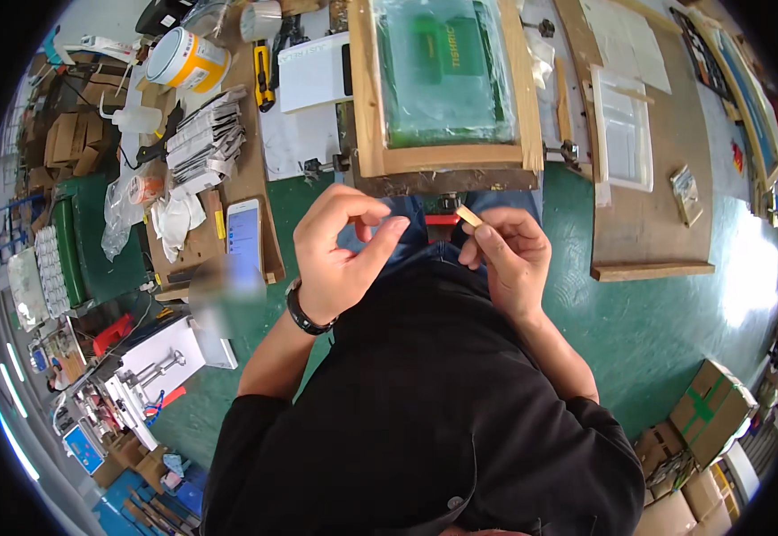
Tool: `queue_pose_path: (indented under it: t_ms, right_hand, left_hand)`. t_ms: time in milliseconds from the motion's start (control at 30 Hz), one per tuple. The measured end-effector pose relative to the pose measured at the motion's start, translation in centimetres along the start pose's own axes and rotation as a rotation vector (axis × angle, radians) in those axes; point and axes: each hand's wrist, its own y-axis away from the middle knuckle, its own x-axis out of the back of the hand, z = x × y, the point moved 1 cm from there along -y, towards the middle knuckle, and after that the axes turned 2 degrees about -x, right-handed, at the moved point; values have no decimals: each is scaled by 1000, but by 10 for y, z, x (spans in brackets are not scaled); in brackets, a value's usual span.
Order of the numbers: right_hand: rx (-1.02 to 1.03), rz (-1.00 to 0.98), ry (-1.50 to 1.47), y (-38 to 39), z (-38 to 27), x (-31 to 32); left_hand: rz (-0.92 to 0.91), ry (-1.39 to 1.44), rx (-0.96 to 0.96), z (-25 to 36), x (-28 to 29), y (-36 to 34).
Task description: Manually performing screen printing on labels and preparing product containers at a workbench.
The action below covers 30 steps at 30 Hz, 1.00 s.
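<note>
In front of my lap, my right hand (514, 259) pinches a small flat tan strip (469, 216) between thumb and fingers. I cannot make out what the strip is made of. To its left, my left hand (335, 255) is raised with thumb and fingers curved but apart, holding nothing. A dark band circles that wrist. Just beyond both hands lies a wooden frame (447, 161) around a green, whitish-smeared panel (450, 76), which looks like a printing screen. Neither hand touches it.
Along the left bench are a phone (244, 234), a stack of folded paper (206, 138), a yellow-and-white tub (188, 61), a squeeze bottle (134, 119) and a yellow cutter (264, 76). On the right, a brown board (652, 241) bears a white-framed panel (623, 129). Metal clamps (568, 154) flank the frame.
</note>
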Motion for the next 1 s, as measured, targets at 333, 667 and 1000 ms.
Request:
queue_pose_path:
  t_ms: [333, 667, 1000]
  right_hand:
    - [145, 11, 169, -12, 13, 4]
    - [451, 0, 595, -25, 16, 8]
    - [430, -57, 739, -27, 11, 3]
  left_hand:
    - [-56, -118, -92, 9, -29, -9]
    - [-91, -213, -203, 1, -34, -14]
    - [-175, -235, -255, -7, -22, -14]
